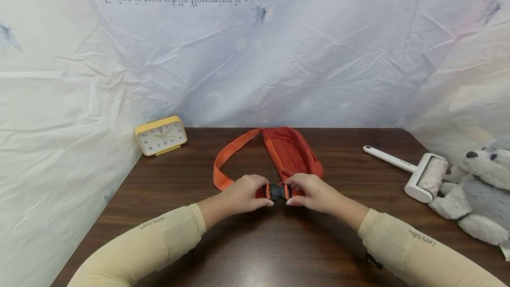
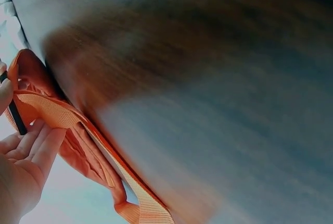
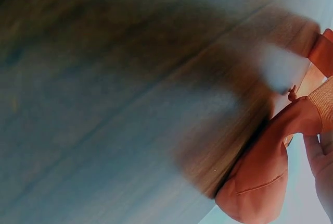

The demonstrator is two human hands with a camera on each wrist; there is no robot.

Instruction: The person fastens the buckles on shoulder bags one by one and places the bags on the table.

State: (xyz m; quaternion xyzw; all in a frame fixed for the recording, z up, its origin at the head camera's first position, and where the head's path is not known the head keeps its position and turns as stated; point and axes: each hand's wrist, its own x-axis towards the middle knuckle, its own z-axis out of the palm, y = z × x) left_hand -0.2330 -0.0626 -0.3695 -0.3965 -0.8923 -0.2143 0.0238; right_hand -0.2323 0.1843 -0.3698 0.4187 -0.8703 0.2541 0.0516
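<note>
A red-orange waist bag (image 1: 292,152) lies on the table, its orange strap (image 1: 228,154) looping out to the left. Its black side-release buckle (image 1: 277,192) is held level in front of the bag, and the two halves look joined. My left hand (image 1: 246,194) pinches the buckle's left end between thumb and fingers. At the right end, my right hand (image 1: 312,193) pinches the same way. The left wrist view shows the strap (image 2: 52,110) passing over the left fingers by a black buckle edge (image 2: 16,112). In the right wrist view the bag (image 3: 260,182) hangs beside the right fingers, partly cut off.
A yellow alarm clock (image 1: 161,136) stands at the table's back left. To the right lie a white lint roller (image 1: 424,178) and a grey plush toy (image 1: 484,194). Pale printed sheeting (image 1: 255,56) hangs behind the dark wooden table (image 1: 255,251).
</note>
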